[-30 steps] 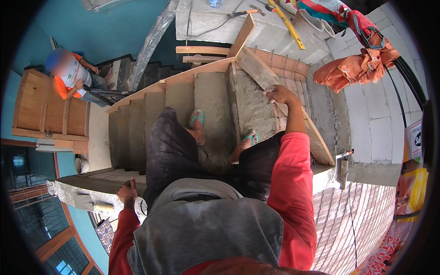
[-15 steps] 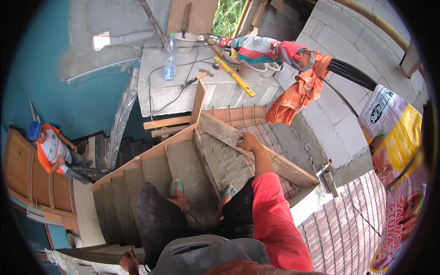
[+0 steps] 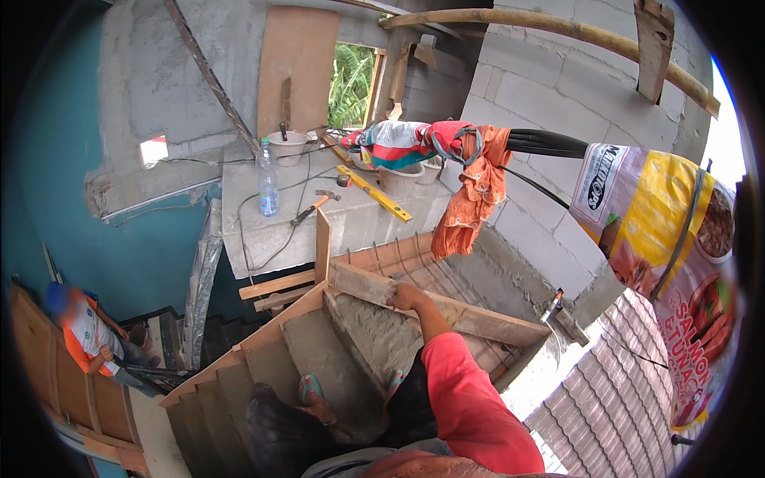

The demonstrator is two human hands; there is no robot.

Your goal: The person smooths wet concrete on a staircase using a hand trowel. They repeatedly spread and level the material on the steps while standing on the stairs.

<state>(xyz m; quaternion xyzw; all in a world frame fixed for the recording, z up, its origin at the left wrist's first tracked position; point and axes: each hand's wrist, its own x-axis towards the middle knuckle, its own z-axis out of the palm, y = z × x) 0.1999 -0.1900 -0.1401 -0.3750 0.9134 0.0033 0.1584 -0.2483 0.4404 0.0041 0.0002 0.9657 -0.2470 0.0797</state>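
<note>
My right hand (image 3: 408, 298), in a red sleeve, is closed over the upper edge of a long wooden board (image 3: 486, 321). This board stands on edge across the stair formwork, slanting from the upper left down to the right. On its near side lies a rough, wet-looking concrete step (image 3: 373, 328). Beyond it, steel bars (image 3: 405, 253) cross the wooden formwork. My feet, in green flip-flops (image 3: 311, 389), rest on the concrete steps just below. My left hand is out of the picture.
A ledge (image 3: 303, 231) carries a hammer (image 3: 315, 205), yellow spirit level (image 3: 374, 193), water bottle (image 3: 268, 187) and buckets (image 3: 287, 148). Wrapped black cables (image 3: 546, 142) hang at right. Lower left stands a person in a blue cap (image 3: 89, 334). Concrete stairs (image 3: 227, 390) descend leftward.
The view has tilted up, showing more of the wall and wrapped cables. My left hand, seen at the lower left before, has gone out of view. My right hand stays on the board.
</note>
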